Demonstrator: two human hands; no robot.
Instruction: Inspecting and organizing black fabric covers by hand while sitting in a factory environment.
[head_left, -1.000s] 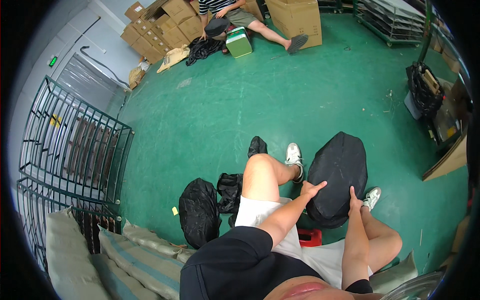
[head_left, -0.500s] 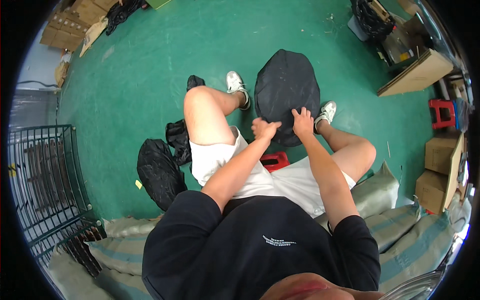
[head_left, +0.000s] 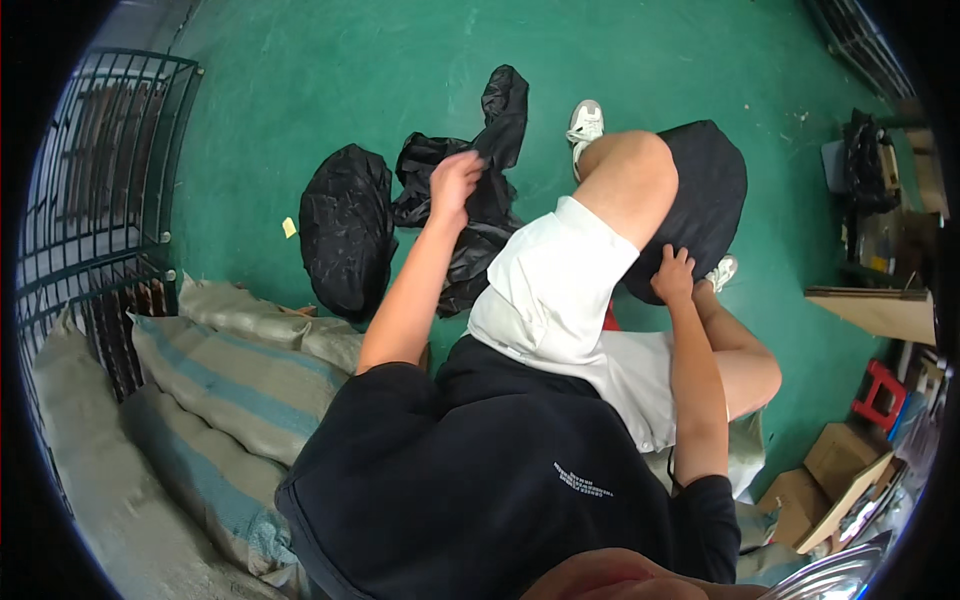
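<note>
My left hand (head_left: pixel 457 186) hangs over a heap of crumpled black fabric (head_left: pixel 490 195) on the floor. Its fingers look loosely extended with nothing visible in them, the tips slightly blurred. A big dark oval, fabric-covered bundle (head_left: pixel 703 190) stands between my legs, partly hidden by my left knee. On its near edge rests my right hand (head_left: pixel 674 276), fingers apart. Left of the heap lies a rounded black bundle (head_left: pixel 348 230) with a wrinkled surface.
Stuffed woven sacks (head_left: pixel 235 375) with blue stripes lie at left, beside a dark metal cage (head_left: pixel 110 170). Cardboard boxes (head_left: pixel 835 460), a red stool (head_left: pixel 880 395) and a flat cardboard sheet (head_left: pixel 870 310) are at right. A small yellow scrap (head_left: pixel 289 227) lies on the green floor.
My view and body have turned left. My left hand has left the big dark bundle and swung over to the black fabric heap. My right hand stays on the bundle.
</note>
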